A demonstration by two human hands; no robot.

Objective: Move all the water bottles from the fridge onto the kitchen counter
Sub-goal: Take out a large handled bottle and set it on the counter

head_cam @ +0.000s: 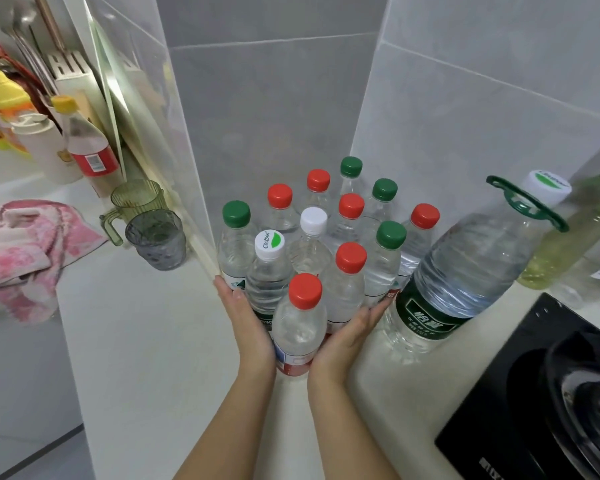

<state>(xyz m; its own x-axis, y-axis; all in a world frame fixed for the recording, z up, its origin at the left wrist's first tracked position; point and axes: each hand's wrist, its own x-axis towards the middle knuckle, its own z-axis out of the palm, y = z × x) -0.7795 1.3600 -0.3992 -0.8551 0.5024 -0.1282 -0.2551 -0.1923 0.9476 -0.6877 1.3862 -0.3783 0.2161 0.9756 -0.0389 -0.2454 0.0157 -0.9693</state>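
While a dozen small water bottles (313,237) stand upright and bunched in the tiled corner of the kitchen counter (153,341), a person's two bare hands flank the group from six o'clock. The left hand (246,317) lies flat against the cluster at seven o'clock, with its fingers straight and together. The right hand (350,334) mirrors it at five o'clock, fingers straight along the labels. Between the two palms stands the nearest bottle (303,327), red-capped and touched by both hands. The thumbs are hard to make out behind the plastic.

The caps are red, green and white. The rear bottles show little more than caps and shoulders, with their bases and labels hidden by those in front. A big bottle (465,271) with a green carry handle stands touching the group at three o'clock. Beyond it a bottle of yellowish liquid (561,251) is blurred and cut by the frame edge.

A black stove (534,410) at four o'clock is cropped at the right and bottom. At ten o'clock sit a green mug (136,202) and a grey glass (156,242), just beside each other. A pink towel (21,251) lies at nine o'clock, partly out of frame.
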